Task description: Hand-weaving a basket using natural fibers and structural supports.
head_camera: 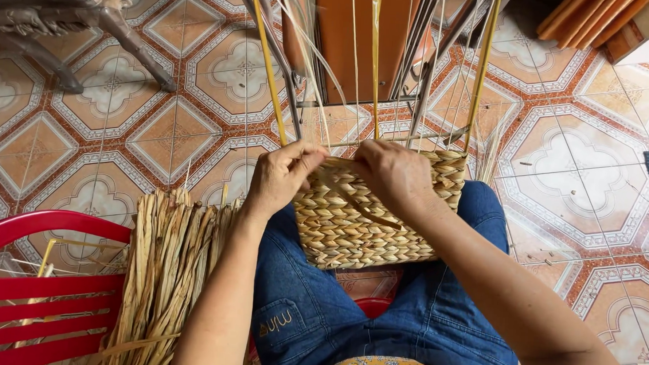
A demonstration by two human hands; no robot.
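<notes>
Basket: I see a half-woven straw basket (370, 217) resting on the lap, against blue jeans (377, 309), its bare upright stakes (374, 60) rising from the top edge.
Left hand: my left hand (281, 177) sits at the rim, fingers pinched on a flat straw strand (339, 177) that runs across to the other hand.
Right hand: my right hand (392, 174) is curled over the rim just beside it, fingers clenched on the same strand, wrist bent down.
Risk: the dry strand looks brittle; I judge a sharp pull could snap it, or slack could loosen the top row.
Risk, stakes: thin uprights could bend if the hands press sideways.
Nearby: loose straw bundle (164, 270) by the left knee; red plastic chair (35, 287) beside it; tiled floor (580, 164).
</notes>
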